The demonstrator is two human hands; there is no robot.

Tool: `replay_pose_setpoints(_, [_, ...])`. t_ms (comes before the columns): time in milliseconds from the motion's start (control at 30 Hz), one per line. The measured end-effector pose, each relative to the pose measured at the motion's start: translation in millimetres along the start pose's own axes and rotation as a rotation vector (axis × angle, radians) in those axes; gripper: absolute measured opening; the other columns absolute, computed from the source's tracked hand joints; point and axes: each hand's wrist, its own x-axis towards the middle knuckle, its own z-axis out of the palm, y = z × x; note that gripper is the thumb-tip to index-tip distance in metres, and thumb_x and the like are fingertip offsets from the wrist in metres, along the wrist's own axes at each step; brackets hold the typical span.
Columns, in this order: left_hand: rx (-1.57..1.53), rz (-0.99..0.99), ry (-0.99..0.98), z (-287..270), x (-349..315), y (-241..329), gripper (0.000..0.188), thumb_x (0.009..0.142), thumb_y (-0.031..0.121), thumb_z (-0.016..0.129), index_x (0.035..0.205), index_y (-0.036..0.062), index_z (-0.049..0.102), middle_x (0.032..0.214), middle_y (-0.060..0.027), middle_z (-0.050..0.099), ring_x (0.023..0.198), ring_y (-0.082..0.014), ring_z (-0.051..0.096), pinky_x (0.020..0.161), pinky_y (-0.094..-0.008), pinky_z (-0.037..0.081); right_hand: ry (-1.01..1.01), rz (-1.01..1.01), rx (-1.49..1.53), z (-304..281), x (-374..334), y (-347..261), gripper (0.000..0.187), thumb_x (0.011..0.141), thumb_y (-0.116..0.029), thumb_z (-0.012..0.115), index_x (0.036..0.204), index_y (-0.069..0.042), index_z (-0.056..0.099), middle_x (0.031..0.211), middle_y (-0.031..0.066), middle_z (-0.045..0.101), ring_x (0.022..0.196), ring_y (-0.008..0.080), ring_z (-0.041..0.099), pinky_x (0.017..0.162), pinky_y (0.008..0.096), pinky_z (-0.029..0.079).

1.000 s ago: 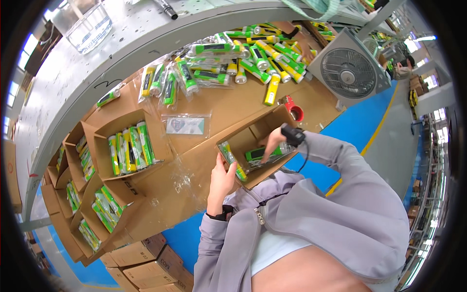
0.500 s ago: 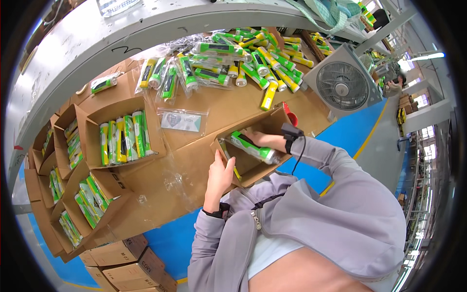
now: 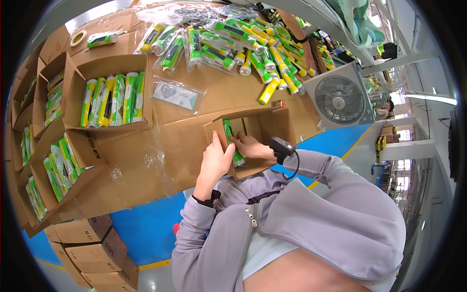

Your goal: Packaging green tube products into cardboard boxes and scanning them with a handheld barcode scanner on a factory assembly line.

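An open cardboard box [image 3: 277, 127] stands at the table's near edge, in front of me. My left hand [image 3: 216, 156] grips its left wall, fingers along the outside and thumb by the rim. Inside the box, my right hand [image 3: 249, 146] has its fingers closed on a green flashlight [image 3: 238, 158] lying against that left wall. The fingers cover part of the flashlight. Much of the box floor is hidden by the hand and walls.
Boxes of bagged flashlights [image 3: 114, 100] stand at left. Loose flashlights [image 3: 265, 63] pile at the back, where another person's hand [image 3: 308, 56] reaches in. A flat printed packet [image 3: 176, 95] lies behind the box. A fan [image 3: 339, 95] stands at right; closed cartons [image 3: 97, 250] are stacked below left.
My right hand has moved left and deeper into the box, bringing the flashlight from across the opening to the left wall. Another person's arm has appeared over the pile. The view has shifted.
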Motion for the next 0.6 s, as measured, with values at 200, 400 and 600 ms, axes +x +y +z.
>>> replay_pose_setpoints(200, [-0.044, -0.023, 0.006, 0, -1, 1, 0.075, 0.084, 0.035, 0.053, 0.132, -0.0164, 0.028, 0.105, -0.0337, 0.057, 0.1, -0.0443, 0.057, 0.088, -0.044, 0.045, -0.231, -0.166, -0.137, 14, 10, 33, 0.046, 0.096, -0.034, 0.04, 0.111, 0.009, 0.046, 0.092, 0.0305, 0.06, 0.089, 0.0421, 0.06, 0.077, 0.045, 0.046])
replay_pose_setpoints(400, [-0.059, -0.039, 0.004, -1, 0, 2, 0.072, 0.084, 0.034, 0.052, 0.131, -0.0162, 0.029, 0.108, -0.0342, 0.056, 0.102, -0.0446, 0.055, 0.089, -0.0442, 0.044, -0.064, -0.658, 0.026, 48, 44, 79, 0.034, 0.096, -0.024, 0.041, 0.108, 0.007, 0.049, 0.081, 0.0238, 0.062, 0.074, 0.0395, 0.061, 0.066, 0.0439, 0.048])
replay_pose_setpoints(600, [-0.076, -0.074, 0.025, -10, -4, 10, 0.063, 0.086, 0.026, 0.05, 0.13, -0.0157, 0.032, 0.105, -0.0345, 0.056, 0.099, -0.0465, 0.056, 0.087, -0.046, 0.045, -1.085, -0.016, -0.211, -86, 28, -86, 0.038, 0.094, -0.027, 0.047, 0.106, 0.007, 0.057, 0.089, 0.0149, 0.066, 0.075, 0.021, 0.067, 0.065, 0.0338, 0.054])
